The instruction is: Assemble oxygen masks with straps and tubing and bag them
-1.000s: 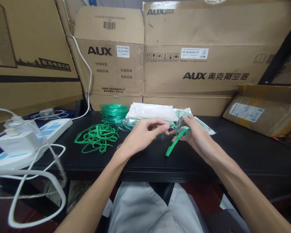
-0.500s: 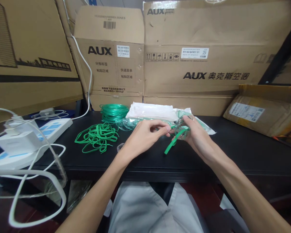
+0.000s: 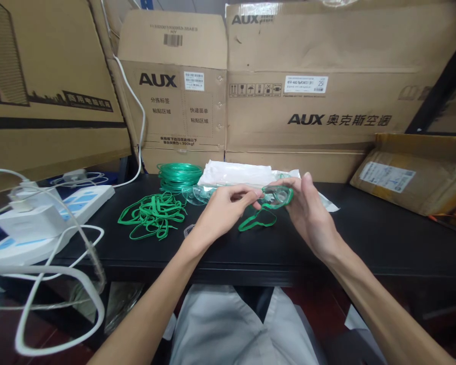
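The right hand (image 3: 309,218) cups the clear oxygen mask (image 3: 277,195) by its rim; the left hand (image 3: 222,210) pinches the green elastic strap (image 3: 256,221). Both seem light and soft, with the rim probably the firmest hold.

The mask (image 3: 276,195) was see-through with a green tint and a green rim. The strap (image 3: 256,221) hanging from it was bright green. Near the left side of the desk (image 3: 365,243), which was black, lay a heap of bands (image 3: 152,215) in the same bright green. At the back edge sat a coil of tubing (image 3: 178,175), clear green, and plastic bags (image 3: 235,175), milky white. The power strip (image 3: 79,200) at the left edge was white with pale blue switches. The boxes (image 3: 307,61) behind were brown with black letters and white labels. The trousers (image 3: 228,324) were light grey.
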Available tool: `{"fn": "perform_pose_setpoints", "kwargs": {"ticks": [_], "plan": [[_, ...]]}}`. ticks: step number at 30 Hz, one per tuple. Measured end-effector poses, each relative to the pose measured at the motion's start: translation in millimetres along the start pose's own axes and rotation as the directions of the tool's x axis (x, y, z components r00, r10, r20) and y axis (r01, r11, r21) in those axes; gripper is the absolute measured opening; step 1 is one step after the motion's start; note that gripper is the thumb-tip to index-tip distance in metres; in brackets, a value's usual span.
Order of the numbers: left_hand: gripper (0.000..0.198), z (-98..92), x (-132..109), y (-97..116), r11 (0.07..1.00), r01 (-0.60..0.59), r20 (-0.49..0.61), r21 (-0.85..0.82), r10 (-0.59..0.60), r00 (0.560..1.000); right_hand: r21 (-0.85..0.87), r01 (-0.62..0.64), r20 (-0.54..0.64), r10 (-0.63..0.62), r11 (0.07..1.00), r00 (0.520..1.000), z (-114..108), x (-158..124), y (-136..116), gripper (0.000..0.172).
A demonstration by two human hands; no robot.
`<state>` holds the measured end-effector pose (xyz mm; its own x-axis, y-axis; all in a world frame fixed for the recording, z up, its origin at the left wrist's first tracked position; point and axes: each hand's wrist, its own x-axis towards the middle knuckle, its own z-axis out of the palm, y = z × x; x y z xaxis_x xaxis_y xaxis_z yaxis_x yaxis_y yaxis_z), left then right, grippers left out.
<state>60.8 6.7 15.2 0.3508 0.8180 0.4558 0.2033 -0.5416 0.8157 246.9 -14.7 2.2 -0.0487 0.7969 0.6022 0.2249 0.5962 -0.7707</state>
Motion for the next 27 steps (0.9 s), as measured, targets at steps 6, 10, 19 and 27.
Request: {"fn": "perform_pose_setpoints", "kwargs": {"ticks": [6,10,19,27], "plan": [[0.032,0.5,0,4,0.994,-0.014,0.046,-0.105,0.019,0.999,0.059,0.013,-0.013,-0.013,0.998,1.0,-3,0,1,0.017],[0.034,0.9,-1,8,0.994,-0.011,0.052,-0.113,0.017,0.998,-0.003,0.076,-0.016,-0.076,0.997,0.997,-4,-2,-3,0.011],[0.036,0.4,-1,7,0.99,-0.027,0.009,-0.138,0.028,1.0,0.086,0.155,0.011,-0.156,0.984,0.988,-2,-3,-9,0.005],[0.028,2.6,-4,8,0.996,-0.058,0.008,-0.074,0.059,0.998,-0.004,0.23,-0.027,-0.23,0.973,0.973,-5,0,-5,0.004]]}}
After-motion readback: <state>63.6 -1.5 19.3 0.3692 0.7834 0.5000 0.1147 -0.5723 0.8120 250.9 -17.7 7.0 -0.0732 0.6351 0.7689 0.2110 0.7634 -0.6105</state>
